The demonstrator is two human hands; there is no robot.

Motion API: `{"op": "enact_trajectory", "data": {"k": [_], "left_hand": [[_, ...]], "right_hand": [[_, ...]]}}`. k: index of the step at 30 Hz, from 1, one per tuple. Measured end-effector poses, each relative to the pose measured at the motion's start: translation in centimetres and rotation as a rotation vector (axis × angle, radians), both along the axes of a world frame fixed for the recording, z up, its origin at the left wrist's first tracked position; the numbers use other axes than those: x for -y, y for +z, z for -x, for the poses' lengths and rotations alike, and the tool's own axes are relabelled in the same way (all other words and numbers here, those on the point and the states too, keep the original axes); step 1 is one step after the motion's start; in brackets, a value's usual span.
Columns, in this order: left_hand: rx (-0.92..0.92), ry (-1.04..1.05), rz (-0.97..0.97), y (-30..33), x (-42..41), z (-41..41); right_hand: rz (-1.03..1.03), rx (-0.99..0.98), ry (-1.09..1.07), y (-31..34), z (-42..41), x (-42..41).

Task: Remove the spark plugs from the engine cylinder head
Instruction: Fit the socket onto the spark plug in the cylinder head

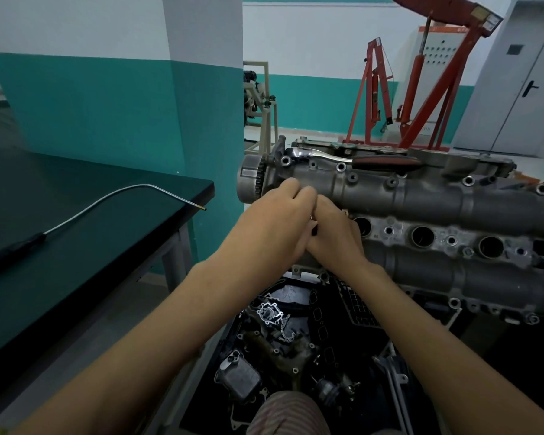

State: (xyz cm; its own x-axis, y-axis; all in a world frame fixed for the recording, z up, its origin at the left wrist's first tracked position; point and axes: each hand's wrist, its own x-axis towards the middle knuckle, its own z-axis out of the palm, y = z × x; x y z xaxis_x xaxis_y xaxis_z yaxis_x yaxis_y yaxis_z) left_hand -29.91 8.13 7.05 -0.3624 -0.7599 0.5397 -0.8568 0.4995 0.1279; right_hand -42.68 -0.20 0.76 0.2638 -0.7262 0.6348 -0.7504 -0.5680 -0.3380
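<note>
- the engine cylinder head (421, 196) fills the right middle of the frame, a grey cast-metal block, dull and grimy, dotted with bolt holes.
- its long axis runs from the toothed sprocket (252, 180) at centre frame off toward the right edge, dipping slightly lower right.
- three round plug wells (423, 236) stand open in a row along that axis, dark inside; no spark plug shows in them.
- a ratchet wrench (352, 158) lies along the head's far top edge, handle pointing right.
- the left hand (277, 224) and right hand (335, 237) press together over the sprocket end, fingers curled around something small and dark; what it is, i cannot tell.
- a bent metal rod with a black handle (85, 213) rests on the dark table (113, 252) at left.
</note>
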Motion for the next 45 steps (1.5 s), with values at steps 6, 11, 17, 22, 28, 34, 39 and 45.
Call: {"op": "enact_trajectory", "data": {"k": [6, 11, 17, 22, 28, 34, 39, 45], "left_hand": [[0.2, 0.132, 0.089, 0.0, 0.5, 0.5], [0.332, 0.368, 0.161, 0.5, 0.8, 0.9], [0.24, 0.209, 0.229, 0.0, 0.2, 0.8], [0.307, 0.189, 0.075, 0.5, 1.1, 0.4], [0.385, 0.171, 0.105, 0.1, 0.4, 0.9], [0.539, 0.371, 0.078, 1.6, 0.7, 1.6], [0.542, 0.385, 0.207, 1.9, -0.4, 1.2], [0.44, 0.285, 0.12, 0.9, -0.6, 1.9]], "right_hand": [[-0.036, 0.027, -0.006, 0.2, 0.0, -0.1], [-0.083, 0.1, -0.015, 0.2, 0.3, -0.3], [-0.052, 0.113, 0.013, 0.0, 0.2, 0.0], [-0.028, 0.06, -0.005, 0.0, 0.1, 0.2], [-0.022, 0.013, -0.065, -0.2, 0.0, 0.4], [0.003, 0.084, 0.026, 0.2, 0.2, -0.3], [-0.025, 0.093, -0.059, -0.1, 0.0, -0.1], [-0.021, 0.025, -0.026, 0.1, -0.2, 0.0]]}}
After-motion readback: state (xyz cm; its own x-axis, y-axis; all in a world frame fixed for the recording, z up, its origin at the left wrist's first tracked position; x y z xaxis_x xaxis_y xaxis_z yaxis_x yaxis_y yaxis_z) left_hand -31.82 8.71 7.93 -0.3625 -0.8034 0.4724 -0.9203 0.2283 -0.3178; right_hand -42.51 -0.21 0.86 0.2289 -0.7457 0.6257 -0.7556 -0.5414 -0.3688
